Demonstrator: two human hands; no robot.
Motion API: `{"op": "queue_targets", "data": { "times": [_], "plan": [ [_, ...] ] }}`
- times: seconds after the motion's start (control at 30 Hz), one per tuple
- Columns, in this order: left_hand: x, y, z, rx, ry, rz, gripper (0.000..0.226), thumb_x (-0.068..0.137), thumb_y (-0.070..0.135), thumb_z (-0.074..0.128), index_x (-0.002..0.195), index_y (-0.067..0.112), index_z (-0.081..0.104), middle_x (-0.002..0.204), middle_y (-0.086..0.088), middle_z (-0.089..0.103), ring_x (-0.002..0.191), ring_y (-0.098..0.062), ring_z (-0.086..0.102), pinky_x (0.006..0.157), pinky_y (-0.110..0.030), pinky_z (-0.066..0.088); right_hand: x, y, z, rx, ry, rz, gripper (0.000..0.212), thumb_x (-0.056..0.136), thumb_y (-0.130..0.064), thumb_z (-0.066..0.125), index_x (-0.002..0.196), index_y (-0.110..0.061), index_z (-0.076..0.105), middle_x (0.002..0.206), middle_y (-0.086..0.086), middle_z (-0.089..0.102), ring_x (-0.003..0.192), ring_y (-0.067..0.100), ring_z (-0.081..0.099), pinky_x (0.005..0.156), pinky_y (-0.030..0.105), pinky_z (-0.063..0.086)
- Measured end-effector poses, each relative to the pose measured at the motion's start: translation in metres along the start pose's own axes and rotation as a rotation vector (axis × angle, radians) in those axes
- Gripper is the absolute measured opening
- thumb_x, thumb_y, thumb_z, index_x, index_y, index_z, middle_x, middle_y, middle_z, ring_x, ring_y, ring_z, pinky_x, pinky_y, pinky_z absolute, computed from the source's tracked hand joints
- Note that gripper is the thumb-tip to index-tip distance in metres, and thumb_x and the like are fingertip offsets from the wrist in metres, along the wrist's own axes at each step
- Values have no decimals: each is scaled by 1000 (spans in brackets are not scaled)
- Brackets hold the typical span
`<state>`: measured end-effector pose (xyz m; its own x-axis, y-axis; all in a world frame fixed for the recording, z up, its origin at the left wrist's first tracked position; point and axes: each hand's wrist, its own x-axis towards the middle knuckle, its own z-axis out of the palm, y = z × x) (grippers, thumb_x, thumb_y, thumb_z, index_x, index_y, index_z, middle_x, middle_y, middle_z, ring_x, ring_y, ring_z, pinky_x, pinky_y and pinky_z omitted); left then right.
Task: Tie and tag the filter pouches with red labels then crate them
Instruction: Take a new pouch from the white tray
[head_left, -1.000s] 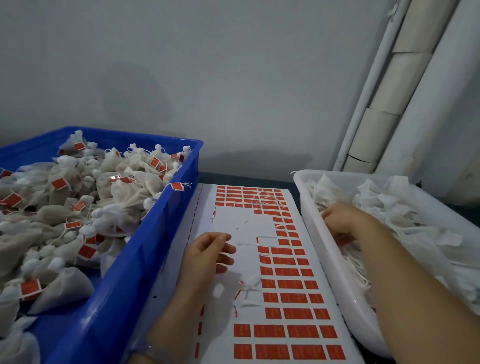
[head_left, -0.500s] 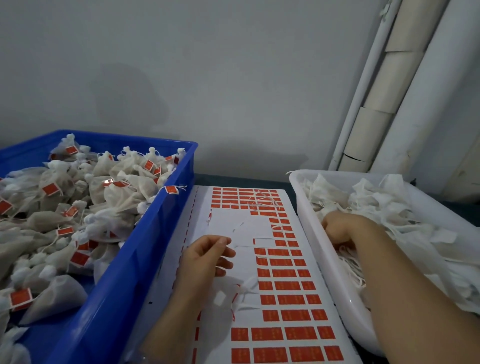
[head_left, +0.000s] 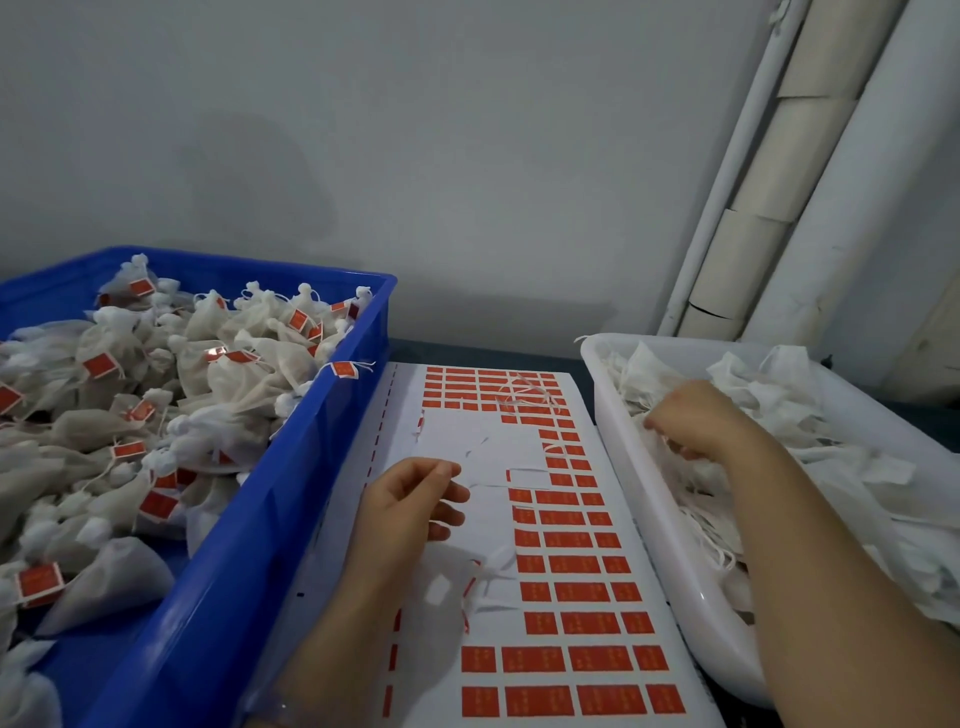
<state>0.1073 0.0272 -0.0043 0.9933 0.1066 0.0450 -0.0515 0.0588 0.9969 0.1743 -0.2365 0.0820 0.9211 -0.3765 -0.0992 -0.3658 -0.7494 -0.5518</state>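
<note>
Pouches in white tub hide right hand's grip; left hand hangs loosely curled, empty, over label sheet.

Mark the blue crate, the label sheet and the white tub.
blue crate (head_left: 291, 493): head view, on its right outer wall.
label sheet (head_left: 467, 434): head view, on the bare peeled patch.
white tub (head_left: 649, 499): head view, on its left wall.

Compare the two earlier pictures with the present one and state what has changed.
Nothing clearly taken or let go. The right hand stays in the white tray, fingers curled among the untied pouches, shifted only slightly; any grip is hidden. The left hand stays loosely curled over the label sheet, holding nothing visible. The blue crate of tagged pouches is unchanged.
</note>
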Motion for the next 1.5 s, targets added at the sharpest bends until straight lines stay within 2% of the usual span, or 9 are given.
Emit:
{"op": "queue_targets", "data": {
  "times": [0.17, 0.37, 0.6, 0.7, 0.8, 0.9, 1.07, 1.37, 1.5],
  "plan": [
    [-3, 2, 0, -5, -10, 26, 15, 92, 21, 53, 86, 17, 67, 70, 5, 70, 64, -14, 67, 53, -16, 50, -8, -12, -7, 176, 202, -83, 26, 85, -6, 44, 97, 10, 61, 96, 27, 63, 82, 40, 62, 79, 49, 54],
    [-8, 7, 2, -4, -73, 48, 14, 90, 24, 55, 86, 18, 66, 71, 6, 70, 66, -16, 67, 55, -18, 51, -52, -47, -25, 416, 527, -389, 29, 91, -7, 34, 100, -17, 60, 89, -8, 56, 77, 9, 49, 68, 23, 36],
    [-14, 23, 5, -188, -251, 154, 44, 80, 60, 55, 105, 25, 61, 100, 11, 70, 100, -17, 66, 76, -26, 55, -125, -68, 0, 551, 203, -651, 26, 92, -15, 49, 84, -38, 58, 78, -24, 58, 75, -5, 56, 57, 12, 46],
    [-18, 27, -1, -291, -420, 127, 76, 58, 71, 63, 118, 26, 54, 118, 6, 63, 111, -21, 60, 84, -35, 55, -143, -56, 54, 525, 24, -638, 20, 92, -19, 52, 85, -38, 54, 82, -29, 58, 85, -19, 52, 57, 0, 44],
    [-20, 23, 1, 2, -373, 201, 53, 66, 44, 72, 116, 37, 57, 111, 19, 64, 108, -7, 60, 74, -14, 53, -146, -43, 95, 609, 5, -590, 15, 90, -19, 57, 87, -34, 56, 81, -23, 63, 87, -13, 56, 62, 0, 44],
    [-15, 14, 4, 73, -311, 170, 37, 73, 21, 77, 107, 32, 66, 101, 16, 69, 95, -9, 66, 74, -23, 57, -143, -30, 107, 759, 39, -540, 15, 86, -16, 62, 86, -30, 59, 85, -25, 65, 84, -6, 62, 64, 7, 50],
    [-13, 12, 2, 160, -313, 135, 8, 78, 20, 72, 83, 25, 73, 76, 10, 72, 70, -12, 70, 62, -19, 54, -140, -15, 108, 716, 121, -577, 21, 85, -13, 62, 86, -33, 57, 82, -20, 65, 89, -6, 60, 67, 5, 48],
    [-13, 14, 1, 176, -272, 185, 8, 78, 10, 72, 82, 17, 71, 75, 8, 71, 71, -12, 69, 64, -19, 54, -139, -9, 110, 589, 103, -755, 17, 78, -27, 54, 88, -41, 56, 89, -26, 61, 93, -9, 58, 72, -1, 41],
    [-13, 11, 0, 243, -240, 172, 12, 79, 10, 70, 78, 22, 71, 73, 11, 69, 72, -11, 67, 66, -21, 56, -135, -7, 117, 460, 307, -808, 13, 81, -22, 59, 90, -19, 68, 90, -16, 61, 76, -7, 58, 70, -6, 38]
  ]
}}
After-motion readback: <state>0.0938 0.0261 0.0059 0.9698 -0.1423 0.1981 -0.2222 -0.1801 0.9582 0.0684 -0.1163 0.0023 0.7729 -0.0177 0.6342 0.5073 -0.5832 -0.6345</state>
